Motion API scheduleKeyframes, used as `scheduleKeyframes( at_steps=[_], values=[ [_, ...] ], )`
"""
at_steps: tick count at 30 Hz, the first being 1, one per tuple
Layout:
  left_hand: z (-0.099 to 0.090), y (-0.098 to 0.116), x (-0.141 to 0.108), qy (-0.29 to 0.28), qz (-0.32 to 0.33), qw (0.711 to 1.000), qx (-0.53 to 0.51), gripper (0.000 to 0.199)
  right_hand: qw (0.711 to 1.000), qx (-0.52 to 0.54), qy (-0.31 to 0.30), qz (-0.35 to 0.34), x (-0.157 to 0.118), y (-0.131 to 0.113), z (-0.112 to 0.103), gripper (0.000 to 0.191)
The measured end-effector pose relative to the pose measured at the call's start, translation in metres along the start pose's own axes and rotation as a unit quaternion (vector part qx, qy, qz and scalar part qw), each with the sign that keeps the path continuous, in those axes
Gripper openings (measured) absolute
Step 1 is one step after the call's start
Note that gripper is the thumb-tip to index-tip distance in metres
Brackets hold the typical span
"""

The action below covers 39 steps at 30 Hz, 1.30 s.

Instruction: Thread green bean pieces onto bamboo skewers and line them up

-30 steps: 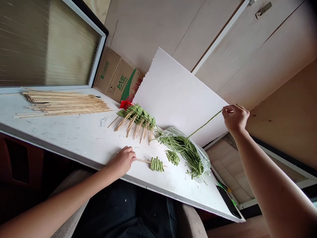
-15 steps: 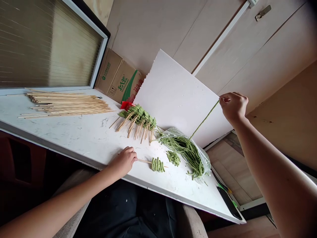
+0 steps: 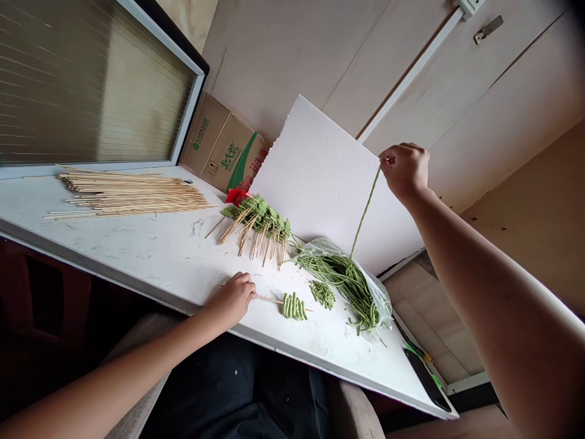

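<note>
The left hand [image 3: 234, 300] is closed round a bamboo skewer [image 3: 269, 299] behind its bean pieces [image 3: 294, 306], leaving them clear — the right hand [image 3: 407, 171] pinches a long bean [image 3: 365, 213] high, seemingly for straightness.

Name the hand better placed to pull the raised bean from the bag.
Probably the right hand: it pinches the raised bean above the bag, while the left hand holds a loaded skewer.

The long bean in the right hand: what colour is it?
Green; the long bean shows best in the head view.

A panelled wall [image 3: 292, 49] backs the white table [image 3: 137, 244].
</note>
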<state>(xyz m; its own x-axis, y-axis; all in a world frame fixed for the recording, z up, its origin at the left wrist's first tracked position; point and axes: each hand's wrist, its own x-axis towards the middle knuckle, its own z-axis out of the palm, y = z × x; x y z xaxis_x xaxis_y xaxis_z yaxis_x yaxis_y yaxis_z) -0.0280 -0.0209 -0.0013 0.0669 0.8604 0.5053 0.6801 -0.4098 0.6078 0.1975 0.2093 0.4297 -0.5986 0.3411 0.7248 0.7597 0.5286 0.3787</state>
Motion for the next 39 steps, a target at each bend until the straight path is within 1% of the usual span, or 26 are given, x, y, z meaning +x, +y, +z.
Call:
scheduleKeyframes(
  at_steps=[3,7,9,10,13,16,18,19,20,22,24,25,27,29,31,32,33,36,37,38,39],
  values=[
    [0.000,0.000,0.000,-0.004,-0.004,1.000,0.003,0.031,1.000,-0.001,0.006,0.002,0.010,-0.009,0.005,0.012],
    [-0.002,0.002,0.000,-0.024,-0.012,1.000,0.011,0.030,0.999,-0.007,0.038,0.027,0.023,-0.018,0.008,0.011],
    [-0.003,0.003,0.000,-0.029,-0.016,0.999,0.013,0.029,0.998,-0.003,0.053,0.036,0.033,-0.021,0.008,0.015],
    [-0.003,0.003,0.000,-0.030,-0.017,0.999,0.013,0.029,0.997,0.004,0.064,0.032,0.040,-0.022,0.008,0.020],
    [-0.003,0.002,0.000,-0.029,-0.018,0.999,0.006,0.029,0.993,0.030,0.112,-0.015,0.063,-0.030,0.007,0.038],
    [-0.001,0.001,0.000,-0.023,-0.017,1.000,-0.001,0.030,0.986,0.042,0.145,-0.077,0.084,-0.047,0.000,0.049],
    [0.000,0.000,0.000,-0.022,-0.016,1.000,0.000,0.029,0.983,0.055,0.154,-0.090,0.095,-0.063,-0.009,0.056],
    [0.001,-0.001,0.000,-0.022,-0.015,1.000,0.000,0.029,0.982,0.061,0.160,-0.085,0.099,-0.072,-0.014,0.056],
    [0.001,-0.001,0.000,-0.022,-0.014,1.000,0.001,0.028,0.981,0.065,0.166,-0.078,0.102,-0.080,-0.020,0.052],
    [0.002,-0.001,0.000,-0.020,-0.014,1.000,0.000,0.028,0.980,0.069,0.173,-0.065,0.105,-0.093,-0.034,0.035],
    [0.003,-0.001,0.001,-0.019,-0.016,1.000,-0.002,0.028,0.981,0.070,0.169,-0.061,0.105,-0.103,-0.048,0.017],
    [0.003,-0.001,0.001,-0.020,-0.017,1.000,-0.004,0.028,0.982,0.067,0.167,-0.060,0.104,-0.106,-0.055,0.011],
    [0.003,-0.001,0.001,-0.023,-0.019,1.000,-0.008,0.029,0.982,0.060,0.170,-0.057,0.101,-0.111,-0.069,0.006],
    [0.004,-0.002,0.000,-0.021,-0.017,1.000,-0.013,0.029,0.976,0.071,0.195,-0.060,0.098,-0.116,-0.083,0.002],
    [0.005,-0.002,0.000,-0.013,-0.011,1.000,-0.015,0.029,0.965,0.099,0.233,-0.071,0.095,-0.120,-0.096,0.025],
    [0.006,-0.003,0.000,-0.008,-0.006,1.000,-0.014,0.029,0.959,0.115,0.248,-0.078,0.094,-0.123,-0.102,0.033],
    [0.007,-0.004,0.000,-0.001,-0.001,1.000,-0.013,0.030,0.953,0.131,0.259,-0.083,0.093,-0.126,-0.108,0.034],
    [0.011,-0.008,0.000,0.020,0.011,1.000,-0.012,0.030,0.946,0.181,0.253,-0.088,0.091,-0.141,-0.122,0.016],
    [0.012,-0.008,0.000,0.024,0.013,1.000,-0.014,0.030,0.944,0.198,0.251,-0.084,0.091,-0.147,-0.125,0.016],
    [0.012,-0.008,-0.001,0.023,0.015,0.999,-0.016,0.029,0.943,0.207,0.249,-0.076,0.091,-0.155,-0.126,0.010],
    [0.011,-0.008,-0.001,0.021,0.019,0.999,-0.019,0.027,0.943,0.214,0.247,-0.067,0.091,-0.164,-0.127,0.010]
  ],
)
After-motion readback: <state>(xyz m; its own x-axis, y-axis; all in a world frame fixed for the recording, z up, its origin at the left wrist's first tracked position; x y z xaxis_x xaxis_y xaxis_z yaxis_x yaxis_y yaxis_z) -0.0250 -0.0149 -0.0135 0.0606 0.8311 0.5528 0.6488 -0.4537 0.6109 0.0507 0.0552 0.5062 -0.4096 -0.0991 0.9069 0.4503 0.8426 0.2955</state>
